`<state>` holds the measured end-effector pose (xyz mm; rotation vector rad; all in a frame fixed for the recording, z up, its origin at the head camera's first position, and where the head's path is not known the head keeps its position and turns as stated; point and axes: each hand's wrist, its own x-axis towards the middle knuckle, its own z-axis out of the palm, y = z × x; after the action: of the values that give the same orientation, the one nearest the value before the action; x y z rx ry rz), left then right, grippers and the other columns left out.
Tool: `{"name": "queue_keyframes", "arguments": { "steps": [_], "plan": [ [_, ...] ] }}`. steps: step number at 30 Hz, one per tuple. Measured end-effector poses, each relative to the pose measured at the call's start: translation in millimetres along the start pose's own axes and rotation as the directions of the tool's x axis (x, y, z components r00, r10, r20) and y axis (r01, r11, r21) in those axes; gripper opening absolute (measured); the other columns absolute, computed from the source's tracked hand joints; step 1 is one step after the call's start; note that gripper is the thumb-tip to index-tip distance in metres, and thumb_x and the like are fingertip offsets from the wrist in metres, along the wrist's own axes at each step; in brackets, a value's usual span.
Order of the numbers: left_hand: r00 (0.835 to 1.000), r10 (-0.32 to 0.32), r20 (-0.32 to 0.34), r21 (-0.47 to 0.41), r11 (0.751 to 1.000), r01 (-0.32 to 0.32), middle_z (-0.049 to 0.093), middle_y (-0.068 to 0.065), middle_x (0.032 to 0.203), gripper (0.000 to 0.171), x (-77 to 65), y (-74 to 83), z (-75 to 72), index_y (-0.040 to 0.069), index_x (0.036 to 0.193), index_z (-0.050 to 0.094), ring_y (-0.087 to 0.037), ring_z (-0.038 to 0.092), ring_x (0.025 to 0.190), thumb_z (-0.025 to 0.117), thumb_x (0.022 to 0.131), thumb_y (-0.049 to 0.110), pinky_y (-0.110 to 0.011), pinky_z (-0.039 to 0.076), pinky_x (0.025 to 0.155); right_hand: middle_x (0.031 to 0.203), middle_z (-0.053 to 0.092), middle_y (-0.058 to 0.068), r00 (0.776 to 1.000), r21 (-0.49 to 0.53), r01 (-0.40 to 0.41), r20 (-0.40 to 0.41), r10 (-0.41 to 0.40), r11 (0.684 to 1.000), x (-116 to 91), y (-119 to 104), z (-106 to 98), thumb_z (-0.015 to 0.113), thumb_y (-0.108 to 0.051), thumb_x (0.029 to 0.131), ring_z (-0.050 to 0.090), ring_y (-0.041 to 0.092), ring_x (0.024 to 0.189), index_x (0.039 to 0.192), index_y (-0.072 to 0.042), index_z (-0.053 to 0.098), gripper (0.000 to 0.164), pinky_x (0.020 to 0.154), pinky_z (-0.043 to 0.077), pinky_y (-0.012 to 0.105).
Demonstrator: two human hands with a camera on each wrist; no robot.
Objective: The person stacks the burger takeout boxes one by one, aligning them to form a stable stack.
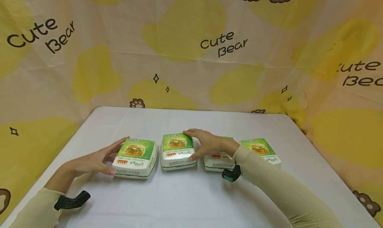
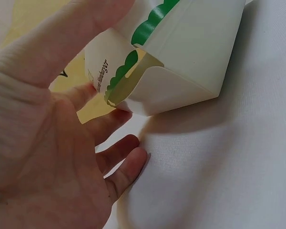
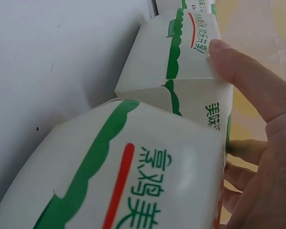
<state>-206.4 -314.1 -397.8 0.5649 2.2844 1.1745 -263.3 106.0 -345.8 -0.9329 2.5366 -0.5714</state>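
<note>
Four-sided paper burger boxes, green and white with a burger picture on the lid, stand in a row. My left hand (image 1: 91, 163) grips the leftmost burger box (image 1: 131, 156) from its left side, thumb at the front and fingers at the back. In the left wrist view the thumb overlaps the side of that burger box (image 2: 186, 62), and the lower fingers are spread beneath. My right hand (image 1: 209, 143) spans the right side of the second burger box (image 1: 176, 151), thumb on its front edge and fingertips at its back edge.
A third burger box (image 1: 216, 164) stands partly hidden under my right wrist. The rightmost burger box (image 1: 259, 147) is partly covered by the right sleeve. All stand on a white-covered table (image 1: 179, 201), before a yellow patterned cloth (image 1: 185, 28).
</note>
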Motion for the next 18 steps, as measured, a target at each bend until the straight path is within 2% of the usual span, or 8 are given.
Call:
{"name": "queue_keyframes", "arguments": {
  "steps": [6, 18],
  "plan": [
    [1.000, -0.001, -0.007, 0.001, 1.000, 0.001, 0.008, -0.025, 0.161, 0.106, -1.0, 2.7, 0.9, 0.038, 0.154, -0.003, -0.035, 0.041, 0.128, 0.071, 0.081, 0.020, -0.045, 0.041, 0.095, 0.162, 0.021, 0.003, 0.999, 0.099, 0.000, -0.034, 0.003, 0.995, -2.0, 0.7, -1.4, 0.083, -0.045, 0.072, 0.020, 0.025, 0.151, 0.154, -0.024, 0.025, 0.102, 0.120, 0.024, 0.049],
    [0.999, 0.021, -0.046, -0.034, 0.999, -0.022, 0.015, -0.020, 0.160, 0.103, 3.3, -4.0, 1.7, 0.037, 0.154, 0.002, -0.031, 0.044, 0.123, 0.071, 0.080, 0.017, -0.040, 0.043, 0.091, 0.161, 0.021, -0.004, 0.991, 0.156, 0.035, -0.133, -0.014, 0.987, -9.3, -3.6, -10.2, 0.081, -0.049, 0.073, 0.019, 0.021, 0.151, 0.152, -0.033, 0.027, 0.097, 0.120, 0.023, 0.051]
  ]
}}
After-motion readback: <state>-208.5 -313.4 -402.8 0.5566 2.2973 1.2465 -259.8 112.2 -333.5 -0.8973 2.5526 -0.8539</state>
